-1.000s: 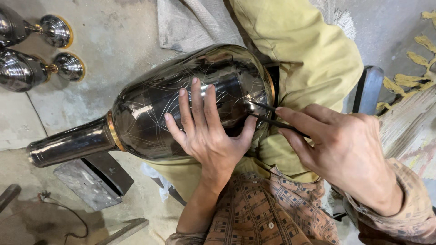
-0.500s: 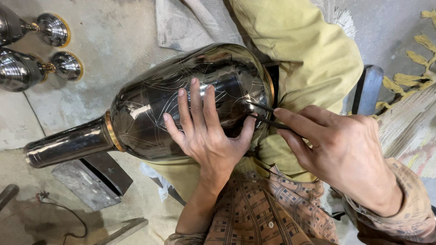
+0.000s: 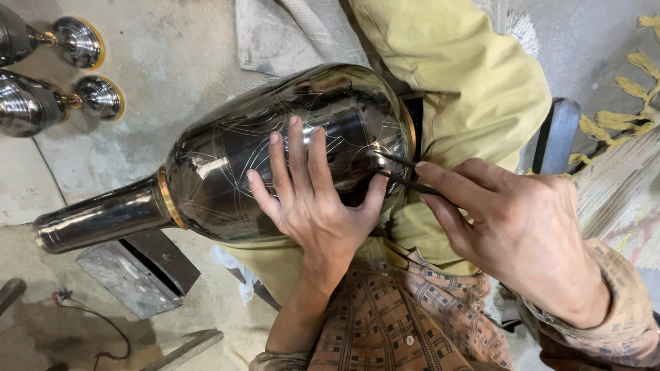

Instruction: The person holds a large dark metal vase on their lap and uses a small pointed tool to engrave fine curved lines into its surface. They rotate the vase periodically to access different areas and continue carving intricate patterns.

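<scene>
1. Closest to the camera is the person's own patterned brown shirt (image 3: 405, 323), buttons showing, filling the bottom middle of the view.

2. The right hand (image 3: 522, 233) sits just above that, fingers pinched tight around a thin dark engraving tool (image 3: 409, 180). The tool's tip touches the wide end of the vase, right beside the left thumb.

3. The left hand (image 3: 313, 199) isn't gripping anything. It lies flat with fingers spread, palm pressed on the belly of the vase, holding it steady.

4. The big dark metal vase (image 3: 275, 165) lies on its side across the person's lap, resting on yellow-green trousers (image 3: 467, 89). Its wide end points toward the knee and the narrow neck (image 3: 103, 220) sticks out over the floor to the left. A brass-coloured ring sits where neck meets body, and fine scratched lines curve all over the shiny surface.

5. Under the neck, a grey block (image 3: 137, 271) sits on the concrete floor (image 3: 172, 62), with a thin wire trailing near the bottom left corner.

6. Farther off, a grey cloth (image 3: 295, 34) lies on the floor past the vase.

7. Up at the top left corner of the floor, two more shiny metal pieces (image 3: 69, 69) with gold-trimmed round bases lie side by side, well apart from the hands.

8. At the right edge there's a fringed rug (image 3: 619, 124) with yellow tassels.
</scene>
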